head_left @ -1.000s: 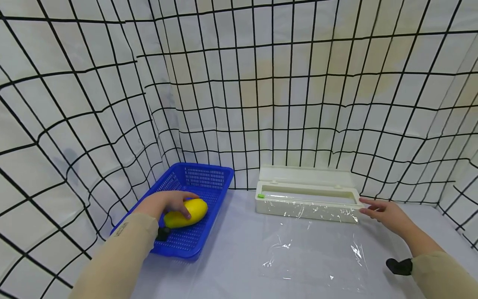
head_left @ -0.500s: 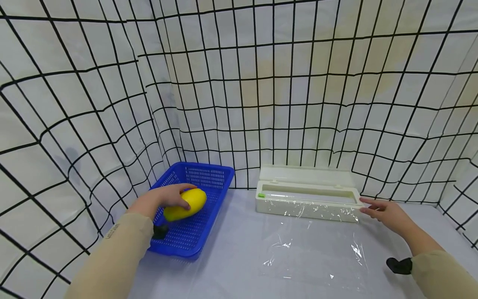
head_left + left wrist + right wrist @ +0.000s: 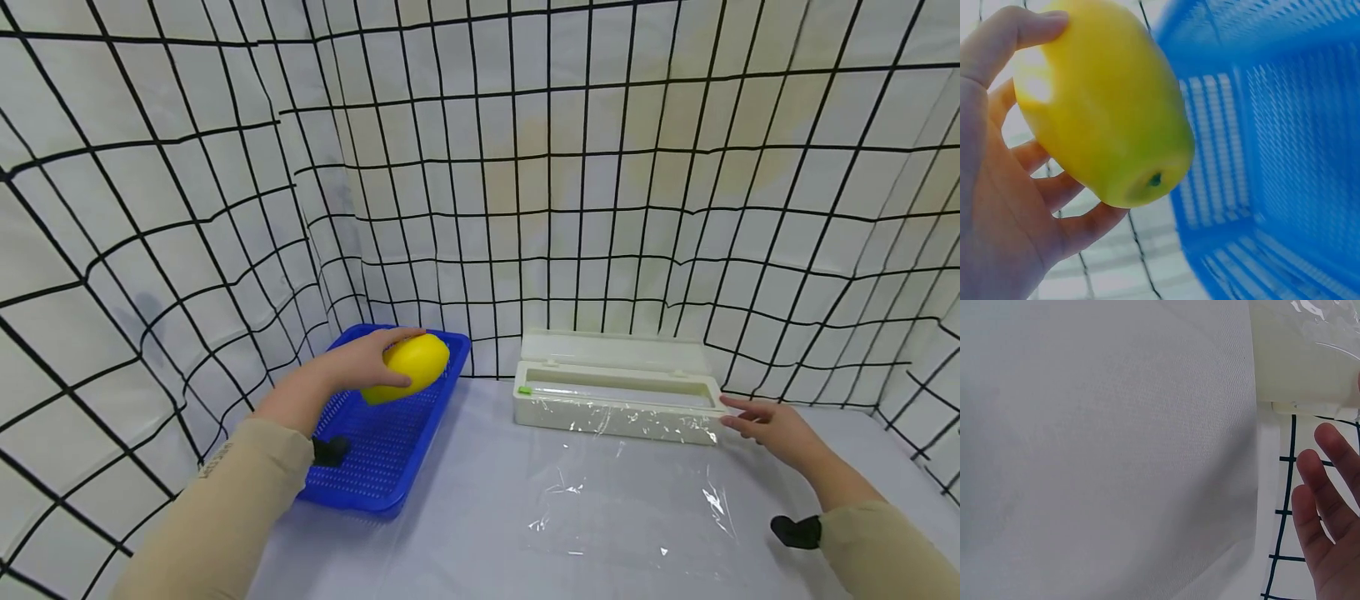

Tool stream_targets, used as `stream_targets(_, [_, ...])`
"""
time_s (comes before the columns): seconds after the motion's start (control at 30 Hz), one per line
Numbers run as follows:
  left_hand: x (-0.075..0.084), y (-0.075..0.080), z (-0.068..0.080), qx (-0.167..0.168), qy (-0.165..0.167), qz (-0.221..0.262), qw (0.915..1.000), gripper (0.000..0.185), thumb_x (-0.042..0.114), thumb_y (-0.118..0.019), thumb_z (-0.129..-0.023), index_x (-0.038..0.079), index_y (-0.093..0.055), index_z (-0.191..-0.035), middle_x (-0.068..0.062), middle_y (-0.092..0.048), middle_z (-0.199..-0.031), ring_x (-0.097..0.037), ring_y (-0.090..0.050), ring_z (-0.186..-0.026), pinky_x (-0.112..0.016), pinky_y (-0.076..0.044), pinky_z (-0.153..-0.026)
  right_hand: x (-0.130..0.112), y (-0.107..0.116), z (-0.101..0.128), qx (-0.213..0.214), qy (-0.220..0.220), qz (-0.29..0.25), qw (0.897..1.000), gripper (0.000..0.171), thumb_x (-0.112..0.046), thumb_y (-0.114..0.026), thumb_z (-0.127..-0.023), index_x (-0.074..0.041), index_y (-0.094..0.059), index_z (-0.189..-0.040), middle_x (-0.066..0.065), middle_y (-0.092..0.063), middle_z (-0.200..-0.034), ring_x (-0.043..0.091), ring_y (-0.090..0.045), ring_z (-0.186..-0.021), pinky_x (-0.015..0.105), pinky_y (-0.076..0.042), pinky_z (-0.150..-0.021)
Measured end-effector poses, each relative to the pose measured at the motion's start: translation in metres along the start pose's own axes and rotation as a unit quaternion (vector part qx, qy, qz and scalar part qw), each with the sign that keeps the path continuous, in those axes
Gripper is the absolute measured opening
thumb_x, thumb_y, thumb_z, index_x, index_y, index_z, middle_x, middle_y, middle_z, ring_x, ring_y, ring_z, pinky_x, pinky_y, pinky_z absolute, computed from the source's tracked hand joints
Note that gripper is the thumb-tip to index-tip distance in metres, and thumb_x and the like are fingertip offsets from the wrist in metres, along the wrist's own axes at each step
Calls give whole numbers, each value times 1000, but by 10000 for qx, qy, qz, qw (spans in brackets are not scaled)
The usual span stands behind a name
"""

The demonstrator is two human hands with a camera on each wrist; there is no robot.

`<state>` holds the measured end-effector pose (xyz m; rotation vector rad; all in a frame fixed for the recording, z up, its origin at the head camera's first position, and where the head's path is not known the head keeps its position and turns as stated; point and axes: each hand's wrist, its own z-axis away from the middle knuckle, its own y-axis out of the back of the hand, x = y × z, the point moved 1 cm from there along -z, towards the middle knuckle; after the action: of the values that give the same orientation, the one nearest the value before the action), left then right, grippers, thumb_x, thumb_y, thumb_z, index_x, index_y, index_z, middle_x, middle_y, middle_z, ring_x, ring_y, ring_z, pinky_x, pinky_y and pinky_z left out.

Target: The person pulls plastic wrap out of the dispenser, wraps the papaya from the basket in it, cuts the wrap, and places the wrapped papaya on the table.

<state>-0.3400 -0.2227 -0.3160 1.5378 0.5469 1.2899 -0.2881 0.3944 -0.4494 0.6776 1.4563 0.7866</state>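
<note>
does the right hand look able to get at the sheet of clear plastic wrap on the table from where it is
Probably yes. The right hand is open beside the cream wrap dispenser box, holding nothing, and the clear plastic wrap sheet lies flat just below it with nothing between.

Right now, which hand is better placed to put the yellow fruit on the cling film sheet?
Left. The left hand already grips the yellow fruit above the blue basket. The right hand is open by the film dispenser, holding nothing.

1. Yellow fruit (image 3: 411,365): smooth, oval, glossy, dark stem pit at one end; lying sideways, gripped in the left hand (image 3: 358,363), left of frame centre
2. Blue basket (image 3: 390,467): perforated plastic, rectangular, directly beneath the fruit, lower left
</note>
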Motion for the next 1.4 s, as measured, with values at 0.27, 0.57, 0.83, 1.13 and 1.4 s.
stream_targets(0.27, [66,-17,-10,34,-671,31,9977,82,27,-79,-81,36,-37,-151,-1,-45,-145,-26,-52,-113,-50,-45,-96,-4,-2,0,39,-56,-84,9999,67,-45,-65,-94,-5,-48,-145,12,-64,-103,25,-57,-89,33,-46,-66])
stream_targets(0.57, [126,-65,-26,-201,-1508,-114,9883,79,28,-82,-78,38,-41,-145,6,-50,-139,-16,-55,-108,-39,-47,-95,-2,-1,1,-3,-154,-79,9999,69,-47,-64,-94,-6,-47,-146,11,-64,-103,26,-58,-90,32,-45,-65])
stream_targets(0.83, [164,-110,-41,-414,-1936,-427,9793,77,27,-82,-80,38,-43,-145,10,-50,-142,-13,-53,-112,-38,-47,-97,1,-3,-1,38,-61,-67,10000,66,-44,-64,-95,-5,-48,-146,11,-65,-103,24,-59,-89,33,-46,-66])
stream_targets(1.13, [184,-151,-59,-315,-2457,-886,9648,75,27,-81,-79,37,-46,-143,13,-49,-142,-10,-51,-117,-34,-47,-96,1,-2,-2,45,-45,-92,9999,66,-44,-65,-95,-6,-48,-146,10,-65,-103,23,-60,-90,33,-47,-66])
stream_targets(1.4, [196,-184,-69,-433,-2420,-1012,9640,73,29,-80,-80,37,-45,-144,15,-49,-142,-10,-52,-119,-30,-44,-99,-1,-2,0,20,-42,-104,9999,66,-43,-64,-95,-5,-47,-146,11,-66,-103,23,-60,-90,33,-46,-66])
